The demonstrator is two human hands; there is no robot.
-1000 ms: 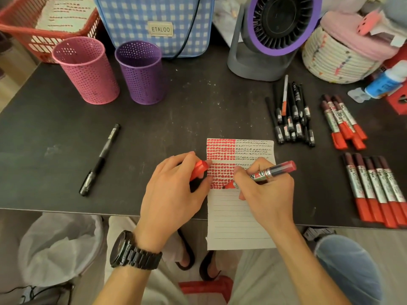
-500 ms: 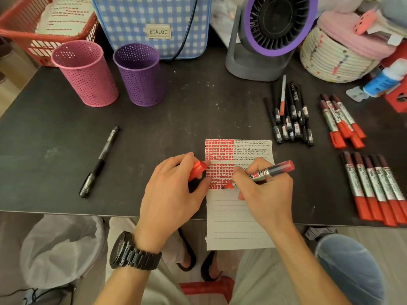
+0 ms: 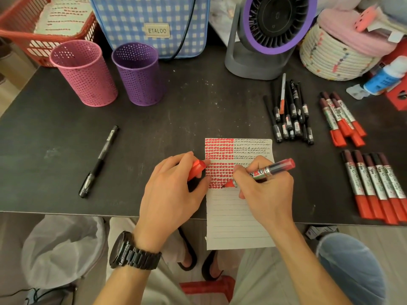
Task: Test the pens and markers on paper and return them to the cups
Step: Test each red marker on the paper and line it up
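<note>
While your right hand (image 3: 266, 194) pinches the marker (image 3: 273, 169), testing it on paper (image 3: 237, 216), your left hand (image 3: 171, 190) grips its cap (image 3: 197, 169); next, recap it and reach a cup (image 3: 137, 73).

Dim, soft, warm indoor light; sharp centre, wide-angle bowing at edges.

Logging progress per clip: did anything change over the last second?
Nothing visibly changed. The right hand still holds the red marker tip-down on the paper, the left hand still grips the red cap; pink cup, purple cup and loose pen untouched.
</note>
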